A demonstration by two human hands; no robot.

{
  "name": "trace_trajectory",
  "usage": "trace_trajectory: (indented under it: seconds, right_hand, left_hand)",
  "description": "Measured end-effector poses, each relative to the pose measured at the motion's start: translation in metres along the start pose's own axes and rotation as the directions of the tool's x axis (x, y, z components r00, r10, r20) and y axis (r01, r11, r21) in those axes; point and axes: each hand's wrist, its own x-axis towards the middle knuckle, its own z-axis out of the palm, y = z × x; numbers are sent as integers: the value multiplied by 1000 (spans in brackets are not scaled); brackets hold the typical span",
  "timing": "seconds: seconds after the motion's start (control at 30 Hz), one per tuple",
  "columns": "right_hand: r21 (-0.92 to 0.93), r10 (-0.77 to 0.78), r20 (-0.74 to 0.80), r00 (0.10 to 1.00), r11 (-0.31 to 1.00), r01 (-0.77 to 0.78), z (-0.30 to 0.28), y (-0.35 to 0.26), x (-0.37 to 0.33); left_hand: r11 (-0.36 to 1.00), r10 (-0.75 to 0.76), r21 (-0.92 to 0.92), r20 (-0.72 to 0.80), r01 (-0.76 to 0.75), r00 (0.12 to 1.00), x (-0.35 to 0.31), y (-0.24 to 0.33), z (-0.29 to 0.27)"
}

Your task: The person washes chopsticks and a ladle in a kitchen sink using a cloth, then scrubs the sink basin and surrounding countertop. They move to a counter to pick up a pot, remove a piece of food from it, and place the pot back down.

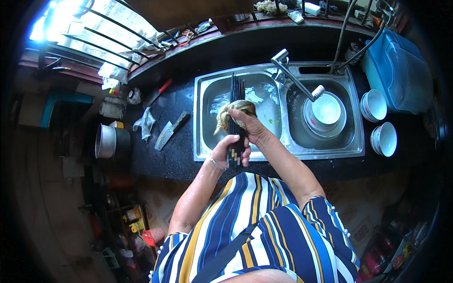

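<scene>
A bundle of dark chopsticks (234,89) points away from me over the left basin of a steel double sink (198,127). Near the bundle's close end, my left hand (223,150) is wrapped round it, and the pale ends stick out below the fingers. Farther up, my right hand (248,123) presses a wet tan cloth (242,106) round the sticks. The cloth covers the bundle's middle, and its loose part hangs at the left. Water stands in the basin beneath, with small green bits in it.
A faucet (293,75) reaches over the right basin, where bowls (325,109) are stacked. More bowls (375,104) and a blue lidded bin (396,70) stand at the right. Left on the dark counter lie a cleaver (165,135), a red-handled knife (158,92), a rag (146,123) and a pot (106,141).
</scene>
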Motion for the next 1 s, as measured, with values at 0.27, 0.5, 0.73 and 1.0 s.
trace_trajectory:
  seconds: [0.27, 0.5, 0.73, 1.0]
  right_hand:
    - [-89, -195, -334, 922, 980, 175, -29, 23, 5]
    - [80, -78, -97, 992, 993, 86, -61, -70, 44]
    - [-37, -36, 343, 939, 998, 52, -82, -77, 15]
    - [-19, 152, 177, 972, 988, -151, -34, -7, -12]
  left_hand:
    - [277, 605, 937, -343, 213, 718, 21, -29, 9]
    - [701, 310, 707, -420, 94, 853, 0, -37, 47]
    - [968, 249, 57, -84, -244, 965, -19, -36, 43]
    - [944, 75, -330, 238, 8, 968, 15, -49, -1]
